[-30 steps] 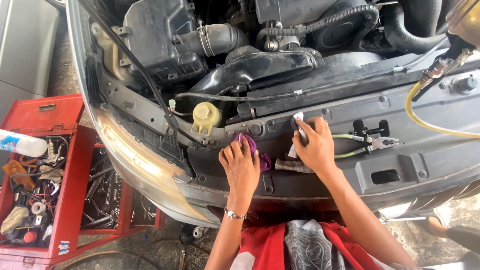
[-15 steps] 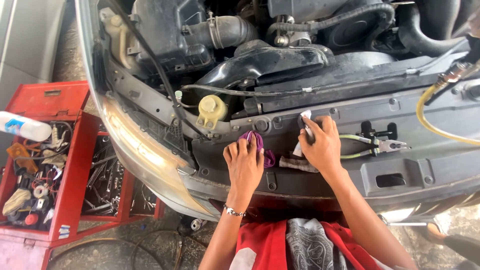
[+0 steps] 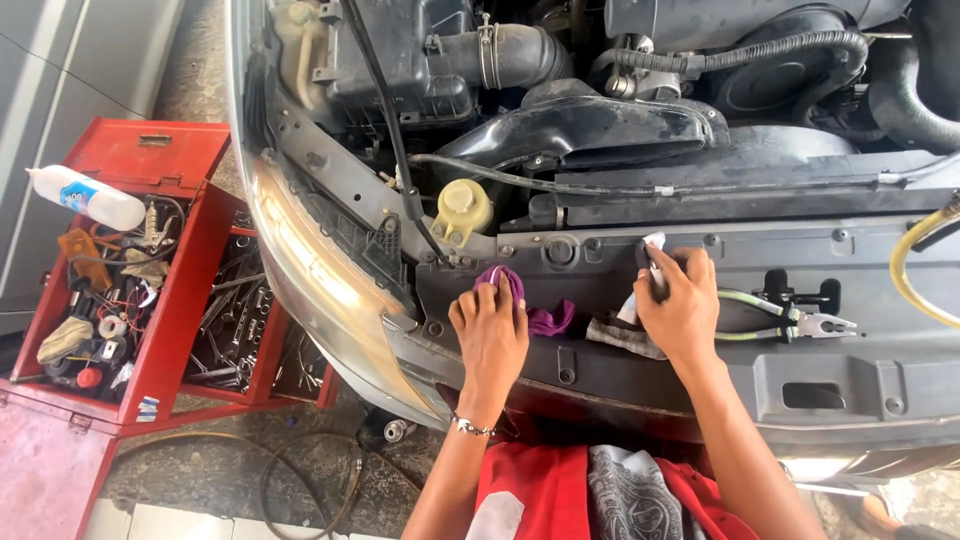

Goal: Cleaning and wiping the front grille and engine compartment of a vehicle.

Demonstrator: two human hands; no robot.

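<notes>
Red toolbox [image 3: 150,160] open on the floor far left, white bottle [image 3: 85,196] lying across its top tray, sockets and loose bits below. Then headlight [image 3: 310,270], then pale yellow reservoir cap [image 3: 462,205] just behind the grey front panel [image 3: 880,290].

Left hand [image 3: 492,330]: palm down on the panel, fingers curled over a purple cloth [image 3: 548,319] and pressing it to the plastic. Cloth bunched, with its long axis left-right along the panel and its free end trailing toward the right hand.

Right hand [image 3: 685,305]: clenched round a small dark stick-like item with a white tip [image 3: 652,243]. Exact kind too small to tell. Long axis near-to-far, tip pointing away from the body toward the engine bay and leaning slightly left. Tip at the panel's upper edge, near a round fastener. Grey rag [image 3: 615,333] on the panel, partly under that hand.

Step in hand, as a judgement: cleaning or treating the panel top, cloth braced left, applicator worked right. Next move calls for steady tip contact and the cloth kept close to catch residue.

Further right: green-handled pliers [image 3: 790,318] flat on the panel, nose pointing right, just beside the right hand. Yellow hose [image 3: 912,272] curving at the far right edge.
</notes>
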